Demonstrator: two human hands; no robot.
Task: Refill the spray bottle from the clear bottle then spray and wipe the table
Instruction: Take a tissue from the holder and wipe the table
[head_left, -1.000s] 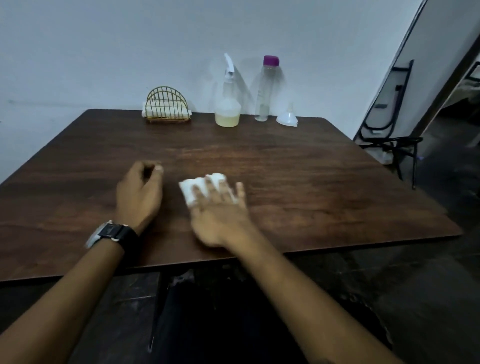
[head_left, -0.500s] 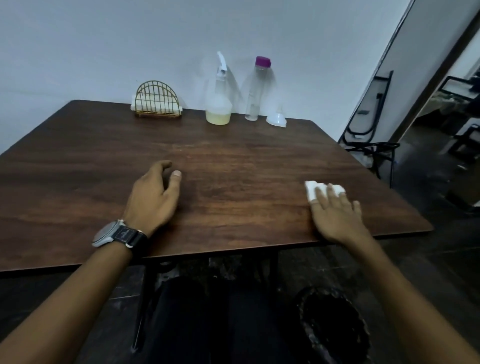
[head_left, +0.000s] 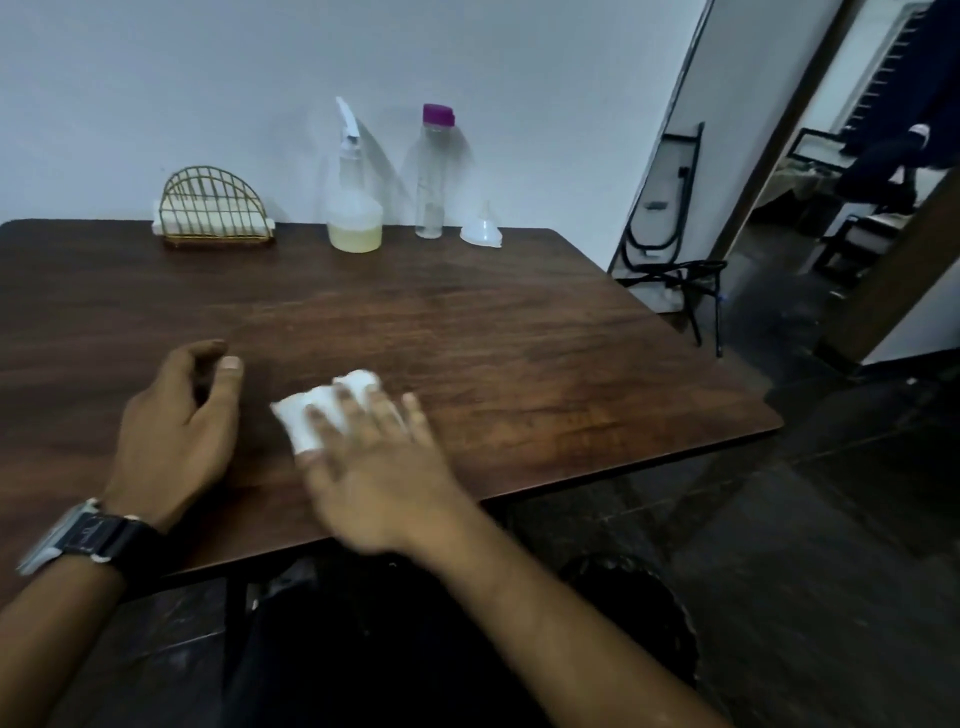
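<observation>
Right hand (head_left: 374, 467) is pressing flat, fingers spread, on the white tissue (head_left: 311, 410) at the table's (head_left: 519, 364) near-middle. The tissue is looking soft and light and is likely bunching if pinched, so pin it under the fingers. Left hand (head_left: 176, 431) is resting just beside, loosely curled, holding nothing. At the far edge, spray bottle (head_left: 353, 208), clear bottle (head_left: 434, 176), funnel (head_left: 483, 234) and wire napkin holder (head_left: 215, 213) are standing well apart, blocking nothing.

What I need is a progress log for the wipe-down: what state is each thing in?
spray bottle: upright, sprayer on, yellowish liquid low inside.
clear bottle: upright, purple cap on.
funnel: mouth down, spout up.
napkin holder: holds white napkins.
right hand: open, pressing white cloth.
white cloth: flattened beneath that hand.
left hand: loosely curled, holding nothing.
</observation>
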